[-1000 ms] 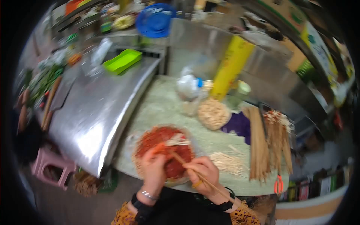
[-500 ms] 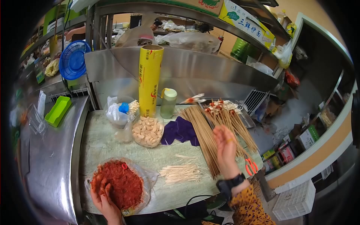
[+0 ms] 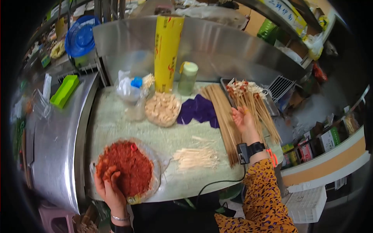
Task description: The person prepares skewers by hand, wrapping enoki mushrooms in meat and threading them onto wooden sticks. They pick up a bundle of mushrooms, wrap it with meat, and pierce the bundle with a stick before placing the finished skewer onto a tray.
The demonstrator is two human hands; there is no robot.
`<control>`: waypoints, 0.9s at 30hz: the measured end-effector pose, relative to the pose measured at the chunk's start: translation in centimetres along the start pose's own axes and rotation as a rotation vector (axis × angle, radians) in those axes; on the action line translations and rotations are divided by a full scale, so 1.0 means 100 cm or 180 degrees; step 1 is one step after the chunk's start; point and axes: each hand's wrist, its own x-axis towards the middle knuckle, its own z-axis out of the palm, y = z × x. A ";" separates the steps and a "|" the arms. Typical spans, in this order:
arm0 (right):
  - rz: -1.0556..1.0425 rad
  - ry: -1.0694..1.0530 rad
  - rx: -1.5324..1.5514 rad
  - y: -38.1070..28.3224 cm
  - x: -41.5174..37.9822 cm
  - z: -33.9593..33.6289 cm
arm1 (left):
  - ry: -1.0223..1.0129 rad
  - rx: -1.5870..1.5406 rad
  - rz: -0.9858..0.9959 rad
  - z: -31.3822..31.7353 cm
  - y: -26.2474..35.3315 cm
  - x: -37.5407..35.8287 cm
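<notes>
My left hand [image 3: 110,188] rests over the near left rim of a plastic-lined bowl of red minced paste [image 3: 128,167]. Its fingers are loosely curled, apart and stained red. To the right, my right hand [image 3: 245,121] is above the bamboo skewers, fingers slightly bent and apart; I make out nothing held. Bare bamboo skewers [image 3: 223,124] lie left of it. Beyond its fingertips, finished skewers [image 3: 246,91] carry red paste and white strands at their far ends, on a metal tray [image 3: 272,106]. Between both hands sits a pile of thin white strips [image 3: 196,158].
Behind stand a tub of pale clove-like pieces [image 3: 163,108], a yellow film roll [image 3: 167,54], a green-lidded bottle [image 3: 188,79] and a tied plastic bag [image 3: 130,89]. A purple cloth [image 3: 198,110] lies mid-table. Orange-handled scissors [image 3: 273,157] and a black cable [image 3: 217,181] are near the right.
A blurred loaded skewer tip left of the finished pile is no longer there. My right hand has moved toward the pile. The view has tilted down; my left hand stays at the bowl.
</notes>
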 end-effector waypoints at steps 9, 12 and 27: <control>-0.0442 0.0256 -0.2402 -0.026 -0.025 -0.027 | 0.0167 -0.0060 -0.0015 -0.003 -0.003 0.000; -0.0402 0.0390 -0.2063 -0.031 -0.029 -0.033 | 0.0144 -0.0051 -0.0031 -0.001 -0.003 0.000; 0.0169 -0.0691 0.1740 -0.011 -0.076 -0.007 | 0.0050 -0.0112 -0.0060 -0.008 -0.005 -0.002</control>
